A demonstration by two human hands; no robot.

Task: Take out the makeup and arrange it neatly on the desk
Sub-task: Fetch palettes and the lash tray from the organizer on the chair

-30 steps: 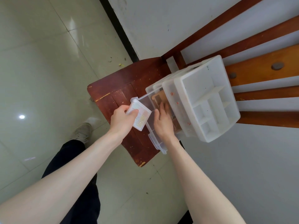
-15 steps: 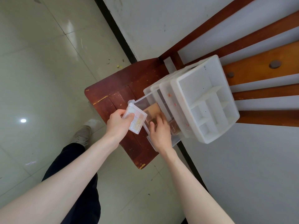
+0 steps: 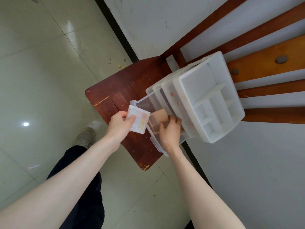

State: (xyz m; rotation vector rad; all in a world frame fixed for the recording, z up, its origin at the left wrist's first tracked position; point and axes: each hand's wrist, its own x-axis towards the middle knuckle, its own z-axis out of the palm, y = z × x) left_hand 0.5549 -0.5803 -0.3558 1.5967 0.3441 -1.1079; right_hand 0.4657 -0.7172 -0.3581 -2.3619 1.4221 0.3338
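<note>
My left hand (image 3: 119,123) holds a clear eyeshadow palette (image 3: 139,121) with pastel pans, just left of an open transparent drawer (image 3: 142,103). The drawer is pulled out of a white plastic organizer (image 3: 208,96) standing on a dark red wooden desk (image 3: 118,96). Inside the drawer my right hand (image 3: 170,129) grips a tan and brown makeup compact (image 3: 159,116), lifting its far end. The rest of the drawer's contents are hidden by my hand.
The organizer's top tray (image 3: 214,111) has several empty compartments. Wooden rails (image 3: 264,63) run along the white wall behind it. The desk's left part is bare wood with scratches. Pale tiled floor (image 3: 41,71) and my leg and shoe (image 3: 85,134) lie below.
My right hand has curled round the tan compact in the drawer and tipped it up. My left hand has turned the palette so that its pans face up.
</note>
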